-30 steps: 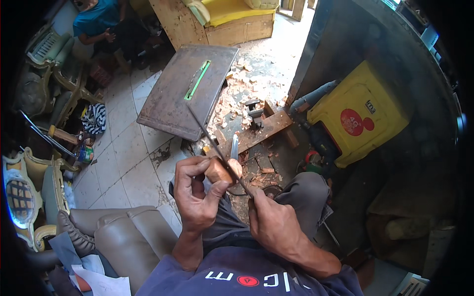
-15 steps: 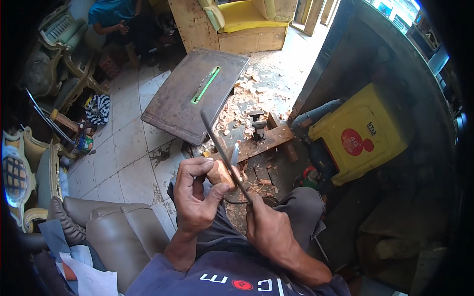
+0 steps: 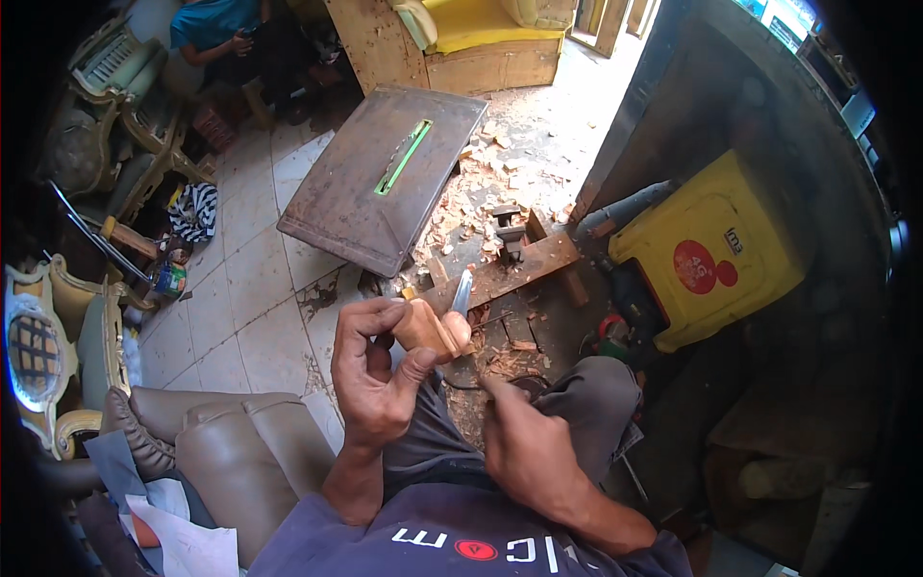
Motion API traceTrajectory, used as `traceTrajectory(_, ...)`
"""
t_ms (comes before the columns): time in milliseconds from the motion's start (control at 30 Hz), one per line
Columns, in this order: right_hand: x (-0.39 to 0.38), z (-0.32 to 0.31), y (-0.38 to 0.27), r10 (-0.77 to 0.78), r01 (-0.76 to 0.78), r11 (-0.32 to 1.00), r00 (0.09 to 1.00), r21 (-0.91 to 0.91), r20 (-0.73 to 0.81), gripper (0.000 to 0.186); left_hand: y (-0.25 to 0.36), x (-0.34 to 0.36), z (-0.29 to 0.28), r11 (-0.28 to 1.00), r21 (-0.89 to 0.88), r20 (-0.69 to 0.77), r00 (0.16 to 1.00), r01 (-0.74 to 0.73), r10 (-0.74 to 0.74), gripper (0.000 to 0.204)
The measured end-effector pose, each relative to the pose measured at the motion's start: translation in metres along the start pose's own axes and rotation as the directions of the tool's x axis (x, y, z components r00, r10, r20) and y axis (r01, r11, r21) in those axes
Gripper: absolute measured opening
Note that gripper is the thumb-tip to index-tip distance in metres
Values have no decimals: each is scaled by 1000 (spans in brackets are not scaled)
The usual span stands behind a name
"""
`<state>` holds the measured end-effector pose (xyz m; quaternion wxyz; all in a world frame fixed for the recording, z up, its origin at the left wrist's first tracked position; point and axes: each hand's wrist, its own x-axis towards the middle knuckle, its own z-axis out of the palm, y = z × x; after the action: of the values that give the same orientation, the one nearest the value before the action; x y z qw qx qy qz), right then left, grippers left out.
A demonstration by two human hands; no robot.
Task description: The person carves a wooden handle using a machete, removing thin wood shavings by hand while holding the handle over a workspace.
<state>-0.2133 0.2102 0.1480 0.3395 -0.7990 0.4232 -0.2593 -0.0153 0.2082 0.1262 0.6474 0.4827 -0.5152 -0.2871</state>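
Note:
My left hand pinches a small carved piece of reddish wood between thumb and fingers, above my lap. The piece has a stepped, rounded end that points right. My right hand is closed, just below and to the right of the wood and apart from it. The long dark file that it gripped a moment ago does not show now; its shaft seems hidden behind the hand. Beyond the wood, a shiny metal blade stands near a wooden board with a dark metal clamp on it.
A dark tabletop with a green-edged slot stands ahead. Wood chips litter the floor. To the right are a yellow plastic container and a dark panel. Brown cushions lie at left. Another person sits at the far left.
The file has swung away from the wood's end and out of sight. My right hand has turned and drawn slightly right. My left hand still holds the wood in nearly the same place.

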Motion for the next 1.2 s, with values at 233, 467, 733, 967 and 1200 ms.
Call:
traceTrajectory(233,-6,0,-3,32,-30,998,998,51,-50,38,-1,2,3,1000,-14,-6,1000,-8,8,42)
traceTrajectory(467,-13,3,-2,-37,62,992,974,106,-222,40,-2,-1,3,998,-58,-18,1000,22,-23,42)
traceTrajectory(733,-13,4,2,17,-16,999,1000,-52,10,42,-3,-2,3,997,-72,-12,999,41,-42,41)
traceTrajectory(967,-13,-3,-5,-100,105,994,969,14,-225,39,-2,-1,3,1000,-11,-12,1000,10,-10,42)
traceTrajectory(1200,-12,-1,-8,-19,38,995,981,93,-193,38,-4,-1,2,1000,-6,-14,1000,-15,15,40)
